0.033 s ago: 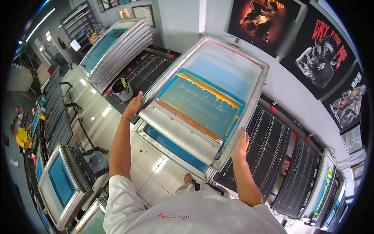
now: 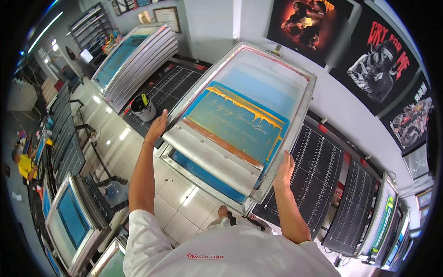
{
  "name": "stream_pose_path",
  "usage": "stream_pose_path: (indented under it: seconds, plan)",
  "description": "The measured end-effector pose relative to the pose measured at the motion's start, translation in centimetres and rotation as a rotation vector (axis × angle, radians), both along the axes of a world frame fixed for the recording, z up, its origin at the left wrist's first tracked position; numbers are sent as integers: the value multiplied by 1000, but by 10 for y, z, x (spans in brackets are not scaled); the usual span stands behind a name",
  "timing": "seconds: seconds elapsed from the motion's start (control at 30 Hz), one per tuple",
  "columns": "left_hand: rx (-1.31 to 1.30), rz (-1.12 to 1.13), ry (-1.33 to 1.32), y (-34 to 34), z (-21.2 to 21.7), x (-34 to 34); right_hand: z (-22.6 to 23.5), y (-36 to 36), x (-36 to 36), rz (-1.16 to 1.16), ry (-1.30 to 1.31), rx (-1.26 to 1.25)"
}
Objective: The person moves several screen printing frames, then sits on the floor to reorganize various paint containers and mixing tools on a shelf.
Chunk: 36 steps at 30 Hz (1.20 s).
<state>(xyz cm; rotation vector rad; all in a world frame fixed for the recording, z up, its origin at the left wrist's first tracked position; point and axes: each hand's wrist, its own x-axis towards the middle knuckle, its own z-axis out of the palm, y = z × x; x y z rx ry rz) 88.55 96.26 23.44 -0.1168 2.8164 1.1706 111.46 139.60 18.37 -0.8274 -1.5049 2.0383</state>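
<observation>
A large screen printing frame (image 2: 276, 59) lies tilted in front of me over a black platen. Its mesh has a blue area with lettering, and thick orange-yellow ink (image 2: 247, 108) runs across the far part of it. A wide silver squeegee (image 2: 210, 158) rests across the near part, a brown strip along its far edge. My left hand (image 2: 157, 127) is closed on the frame's left side, just past the squeegee's end. On the opposite rail, my right hand (image 2: 284, 171) grips the frame, thumb up. The fingers of both hands are partly hidden.
A white tub (image 2: 146, 112) with a yellow-handled tool stands on the left platen (image 2: 168, 90). Behind it are stacked frames (image 2: 138, 60). More black platens (image 2: 309, 171) run along the right. Frames (image 2: 69, 226) lean at lower left. A co-worker in yellow (image 2: 25, 164) is far left.
</observation>
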Motion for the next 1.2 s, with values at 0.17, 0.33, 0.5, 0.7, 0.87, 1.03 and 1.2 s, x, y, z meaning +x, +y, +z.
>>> stream_pose_path:
  seconds: [0.17,0.33,0.5,0.7,0.87,1.03,1.2]
  plan:
    - [137,22,80,-8,-6,5,17,-2,11,-98,-110,100]
    - [369,22,37,8,21,66,52,13,57,-85,-73,158]
    - [365,-151,73,77,39,185,21,127,160,-206,-212,134]
    - [486,-325,-106,195,58,317,82,218,289,-252,-182,207]
    - [450,-434,-176,289,37,395,100,275,374,-423,-197,263]
    - [468,-373,-188,396,-33,461,50,385,477,-253,-250,322]
    - [234,-438,-109,466,-88,505,-53,481,538,-367,-533,715]
